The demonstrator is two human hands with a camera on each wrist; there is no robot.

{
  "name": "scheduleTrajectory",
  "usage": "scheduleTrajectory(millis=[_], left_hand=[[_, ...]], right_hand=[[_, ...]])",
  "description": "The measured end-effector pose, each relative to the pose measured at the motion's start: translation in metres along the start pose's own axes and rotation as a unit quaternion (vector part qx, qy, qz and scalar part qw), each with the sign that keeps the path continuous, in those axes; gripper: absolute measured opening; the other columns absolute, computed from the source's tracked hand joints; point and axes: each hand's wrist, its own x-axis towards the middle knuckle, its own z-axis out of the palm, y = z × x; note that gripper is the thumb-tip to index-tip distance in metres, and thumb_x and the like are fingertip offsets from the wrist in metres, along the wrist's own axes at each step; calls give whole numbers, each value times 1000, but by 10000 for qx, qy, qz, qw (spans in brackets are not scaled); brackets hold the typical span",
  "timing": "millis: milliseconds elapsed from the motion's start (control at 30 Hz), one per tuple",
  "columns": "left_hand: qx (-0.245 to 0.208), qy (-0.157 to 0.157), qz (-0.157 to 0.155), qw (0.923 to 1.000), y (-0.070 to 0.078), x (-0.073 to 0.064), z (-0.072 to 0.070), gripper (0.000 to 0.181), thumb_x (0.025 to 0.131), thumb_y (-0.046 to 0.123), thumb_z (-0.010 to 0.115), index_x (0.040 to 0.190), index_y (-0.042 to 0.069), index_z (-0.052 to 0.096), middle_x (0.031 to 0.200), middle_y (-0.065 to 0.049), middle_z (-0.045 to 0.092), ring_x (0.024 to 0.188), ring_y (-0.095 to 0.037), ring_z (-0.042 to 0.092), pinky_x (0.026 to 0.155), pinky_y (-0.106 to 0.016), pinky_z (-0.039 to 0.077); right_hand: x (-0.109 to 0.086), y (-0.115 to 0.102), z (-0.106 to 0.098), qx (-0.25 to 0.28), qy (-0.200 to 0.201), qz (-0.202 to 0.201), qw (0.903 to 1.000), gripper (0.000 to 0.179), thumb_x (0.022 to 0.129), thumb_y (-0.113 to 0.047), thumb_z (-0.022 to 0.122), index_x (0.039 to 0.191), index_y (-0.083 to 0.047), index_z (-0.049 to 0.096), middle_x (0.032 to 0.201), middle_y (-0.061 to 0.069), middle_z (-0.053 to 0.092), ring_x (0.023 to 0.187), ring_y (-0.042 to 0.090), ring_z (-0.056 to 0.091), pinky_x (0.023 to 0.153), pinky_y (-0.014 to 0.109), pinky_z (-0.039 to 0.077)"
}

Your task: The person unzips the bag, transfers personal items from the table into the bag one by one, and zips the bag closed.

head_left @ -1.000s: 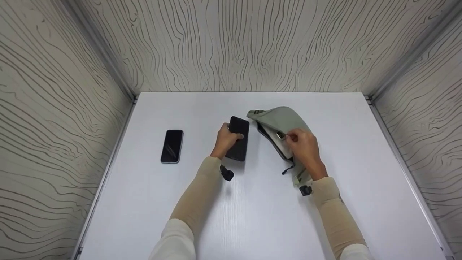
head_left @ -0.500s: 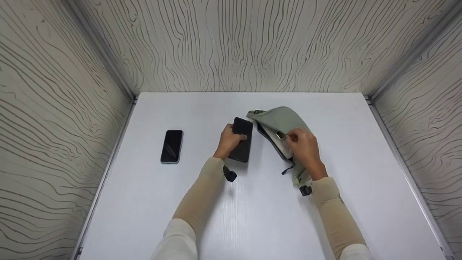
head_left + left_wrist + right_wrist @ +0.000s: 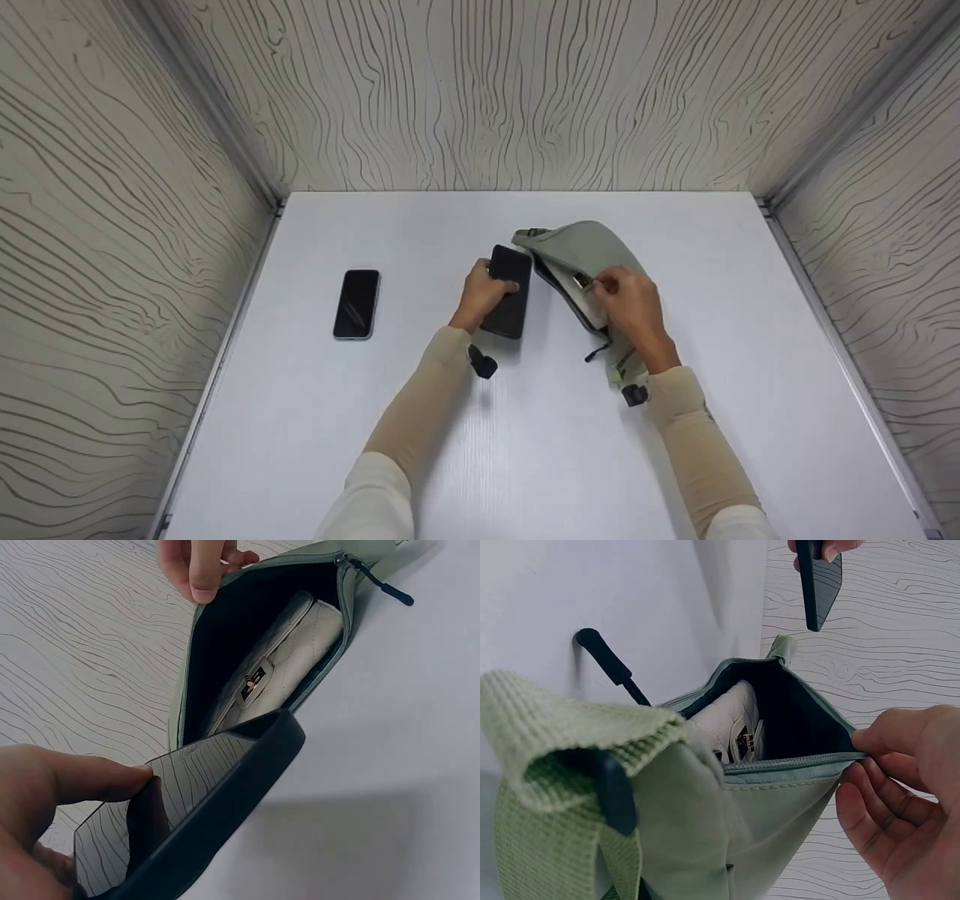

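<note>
A dark smartphone (image 3: 511, 300) is gripped in my left hand (image 3: 482, 292), thumb across its glossy screen. Its far end is right beside the mouth of a sage-green zippered bag (image 3: 592, 246). My right hand (image 3: 631, 304) pinches the bag's zipper edge and holds the mouth wide, as the right wrist view shows. Inside lies a cream quilted wallet (image 3: 300, 652) with a metal clasp (image 3: 255, 682). The phone (image 3: 217, 817) overlaps the lower part of the opening in the left wrist view.
Another phone (image 3: 357, 304) lies screen up on the white table (image 3: 420, 225), left of my hands. A dark zipper pull (image 3: 604, 656) sticks out from the bag's end, near a green webbing strap (image 3: 577, 742). Patterned panels (image 3: 487, 97) enclose the table at the back and sides.
My left hand has carried the smartphone a little to the right, closer to the bag's mouth. The right hand and the bag have stayed almost still.
</note>
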Motion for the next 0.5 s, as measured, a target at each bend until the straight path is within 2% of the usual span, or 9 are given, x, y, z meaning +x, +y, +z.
scheduleTrajectory(millis=[233, 500], left_hand=[[148, 21, -32, 9999, 1, 1, 5, 64, 88, 13, 77, 145, -2, 52, 129, -19, 67, 109, -28, 65, 102, -45, 53], [70, -44, -127, 9999, 1, 1, 7, 66, 89, 15, 76, 147, -1, 50, 130, -18, 66, 111, -28, 65, 104, -44, 53]], right_hand=[[0, -1, 0, 0, 13, 3, 10000, 10, 96, -7, 75, 100, 1, 79, 94, 17, 76, 83, 30, 71, 73, 44, 55], [1, -1, 0, -6, 8, 55, 10000, 9, 95, -7, 75, 100, 1, 79, 93, 17, 76, 83, 30, 70, 73, 43, 54]])
